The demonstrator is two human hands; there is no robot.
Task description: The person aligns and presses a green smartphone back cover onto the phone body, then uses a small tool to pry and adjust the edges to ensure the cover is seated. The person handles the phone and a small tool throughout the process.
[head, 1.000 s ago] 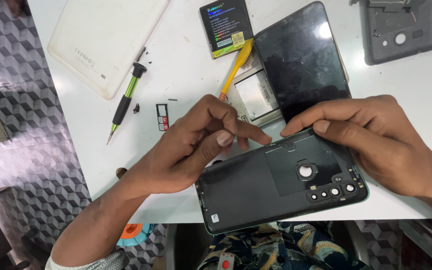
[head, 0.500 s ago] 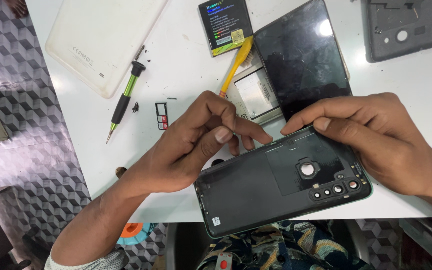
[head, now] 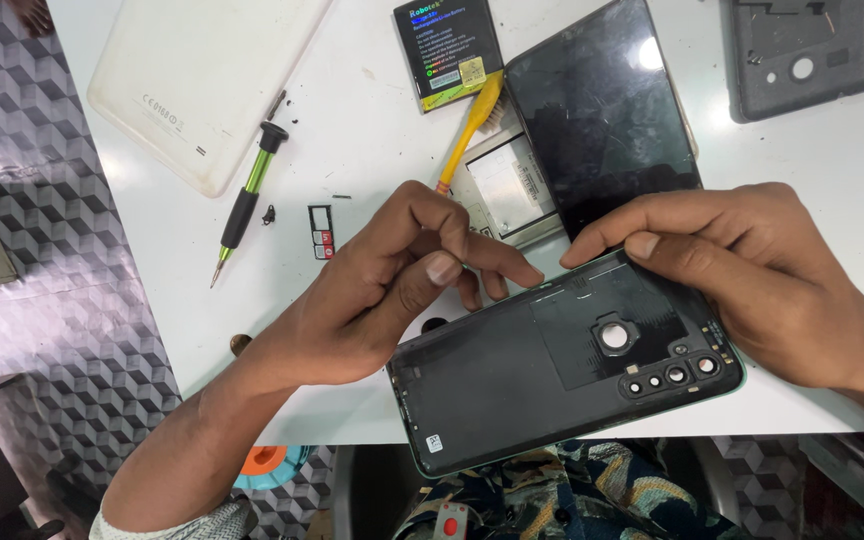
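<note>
Head view looks down on a dark phone back cover (head: 552, 385) lying inner side up at the near edge of the white table (head: 372, 170). Left hand (head: 382, 295) curls its fingers over the cover's far left edge, thumb bent, pinching something too small to make out. Right hand (head: 762, 270) grips the cover's far right corner, fingers closed on it. Farther off lie a green-handled screwdriver (head: 247, 200), a yellow brush (head: 470, 125) and a black screen panel (head: 602, 115).
</note>
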